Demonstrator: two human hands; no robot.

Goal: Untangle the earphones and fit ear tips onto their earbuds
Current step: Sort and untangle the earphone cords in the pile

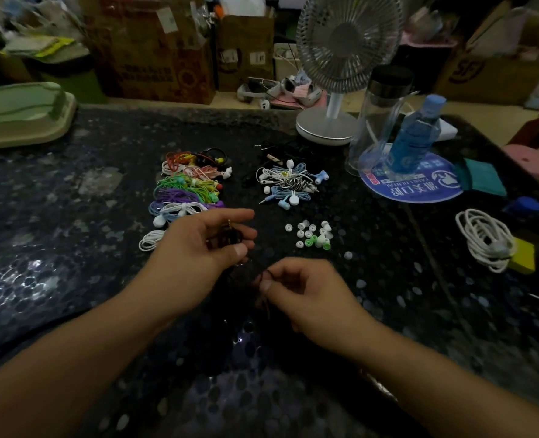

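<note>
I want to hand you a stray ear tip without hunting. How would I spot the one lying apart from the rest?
Start at the white desk fan at the table's back and come towards the person to the cluster of ear tips. The lone ear tip lies just right of it, nearer the right hand, white and by itself.

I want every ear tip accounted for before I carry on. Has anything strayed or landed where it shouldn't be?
One white ear tip lies alone on the dark table, apart from the cluster of ear tips, toward its lower right. Otherwise nothing looks spilled or damaged.
</note>
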